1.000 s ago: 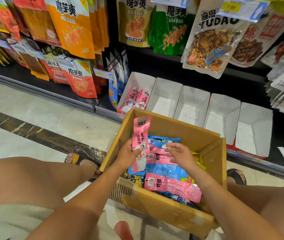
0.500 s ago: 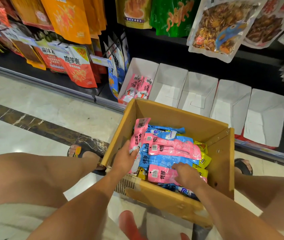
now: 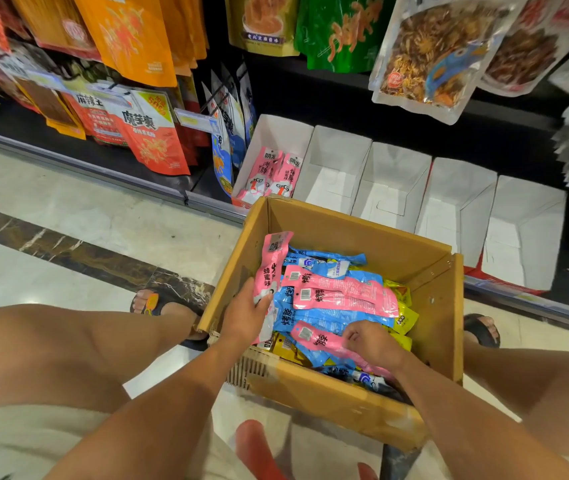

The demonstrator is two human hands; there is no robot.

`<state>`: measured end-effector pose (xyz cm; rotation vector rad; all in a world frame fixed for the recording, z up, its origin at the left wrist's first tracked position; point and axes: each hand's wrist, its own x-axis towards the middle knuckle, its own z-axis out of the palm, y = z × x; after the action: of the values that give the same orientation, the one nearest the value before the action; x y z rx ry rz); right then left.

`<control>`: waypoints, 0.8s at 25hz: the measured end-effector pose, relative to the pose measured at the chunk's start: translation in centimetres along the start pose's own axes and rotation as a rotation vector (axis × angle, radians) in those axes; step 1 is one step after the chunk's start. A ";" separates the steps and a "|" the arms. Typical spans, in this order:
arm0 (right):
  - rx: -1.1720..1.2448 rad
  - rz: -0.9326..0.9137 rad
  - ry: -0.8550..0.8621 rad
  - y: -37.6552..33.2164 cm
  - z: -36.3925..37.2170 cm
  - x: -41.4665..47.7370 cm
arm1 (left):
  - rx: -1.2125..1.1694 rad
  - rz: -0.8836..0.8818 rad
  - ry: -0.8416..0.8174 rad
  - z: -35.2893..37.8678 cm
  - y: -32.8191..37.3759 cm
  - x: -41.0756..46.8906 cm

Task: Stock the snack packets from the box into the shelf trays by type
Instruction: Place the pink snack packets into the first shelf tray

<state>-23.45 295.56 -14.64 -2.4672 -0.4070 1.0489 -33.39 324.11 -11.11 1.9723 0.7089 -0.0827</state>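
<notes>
Early stage: only the left tray [image 3: 278, 133] holds pink packets [image 3: 273, 171]; 4 empty trays [image 3: 394, 174] wait, and the box [image 3: 345, 412] looks nearly full. The left hand [image 3: 246, 313] grips an upright pink packet [image 3: 272, 261], and the right hand [image 3: 369, 344] pinches a near pink packet [image 3: 314, 338].

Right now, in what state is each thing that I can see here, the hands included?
Box: open on top, holding pink, blue and yellow packets.
Left hand: grips the upright pink packet.
Right hand: fingers curled on the flat pink packet.
Leftmost tray: holds pink packets.
Other four trays: no packets visible.
</notes>
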 end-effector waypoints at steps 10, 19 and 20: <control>0.379 -0.093 0.291 -6.5 -10.5 -1.0 | -0.154 0.139 -0.069 -3.5 9.2 1.2; 0.703 -0.143 0.404 -14.0 -23.7 -5.0 | -0.137 0.215 -0.260 -7.9 22.9 4.1; 0.757 -0.150 0.399 -14.1 -24.0 -5.0 | -0.161 0.197 -0.273 -7.7 23.4 4.6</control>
<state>-10.61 299.20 10.30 -1.8515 -0.0418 0.4903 -19.45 324.84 9.66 1.8218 0.3321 -0.1667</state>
